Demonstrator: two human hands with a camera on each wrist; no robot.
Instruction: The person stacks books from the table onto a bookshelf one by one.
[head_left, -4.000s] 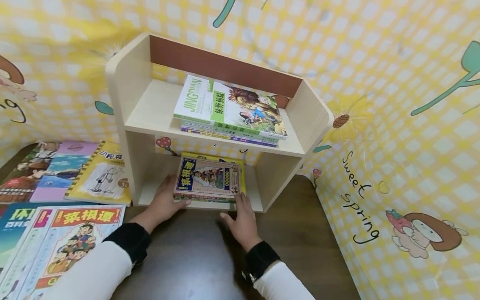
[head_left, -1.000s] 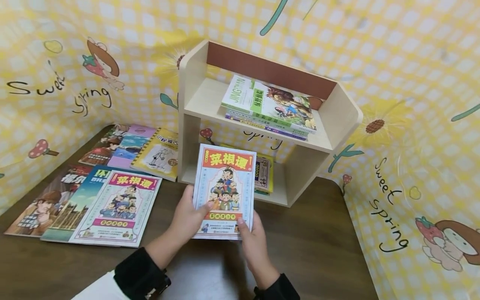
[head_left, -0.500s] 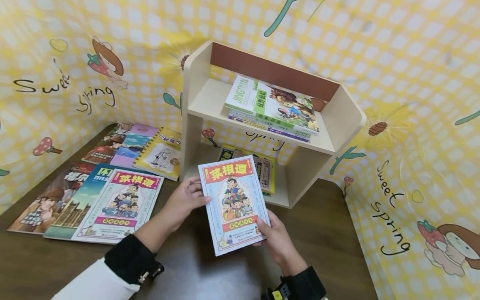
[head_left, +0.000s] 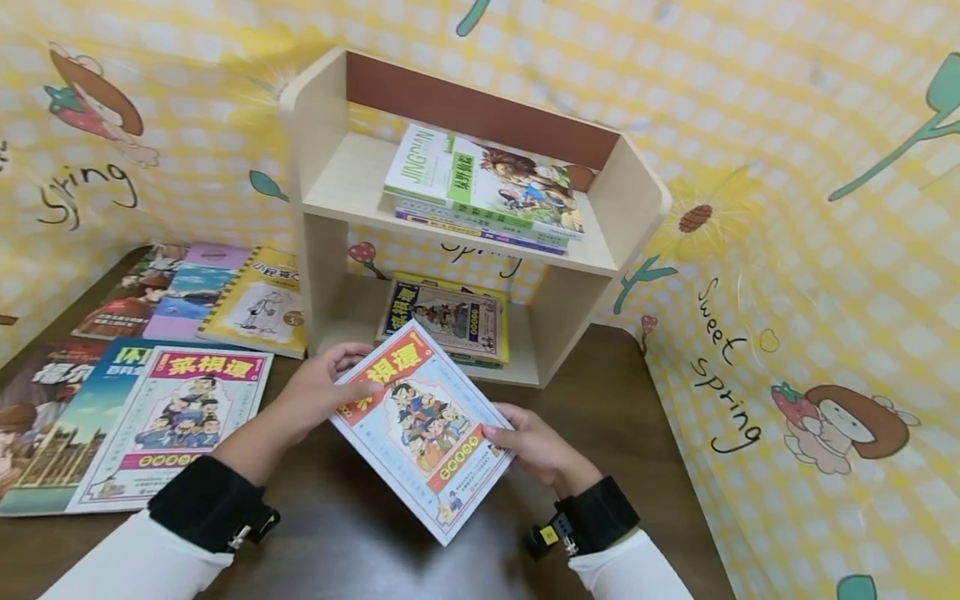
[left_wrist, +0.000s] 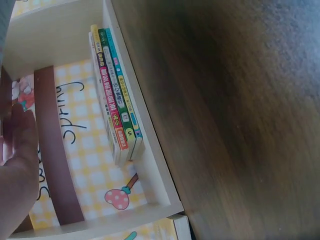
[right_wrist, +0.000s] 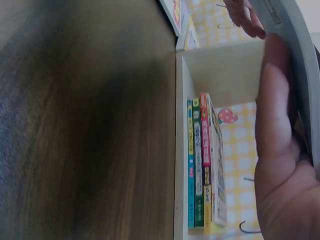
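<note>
Both hands hold a thin comic book (head_left: 420,425) with a red title banner and cartoon figures, tilted above the dark wooden table (head_left: 360,533). My left hand (head_left: 311,392) grips its upper left corner, and my right hand (head_left: 525,446) holds its right edge, thumb on the cover. Just behind stands a small wooden two-tier shelf (head_left: 315,167). Its lower tier holds a flat stack of books (head_left: 446,321), seen edge-on in the left wrist view (left_wrist: 115,95) and the right wrist view (right_wrist: 202,165). A stack topped by a green lion-cover book (head_left: 487,187) lies on the upper tier.
Several books lie flat on the table at left, among them a matching comic (head_left: 176,425) and a yellow spiral-edged book (head_left: 258,304). Yellow checked cartoon sheets (head_left: 787,250) wall in the back and right side. Bare table shows in front of the shelf.
The comic, held upright in front of the shelf a second ago, has turned clockwise and dropped lower toward me. Four seconds ago both hands were at the lower-tier stack.
</note>
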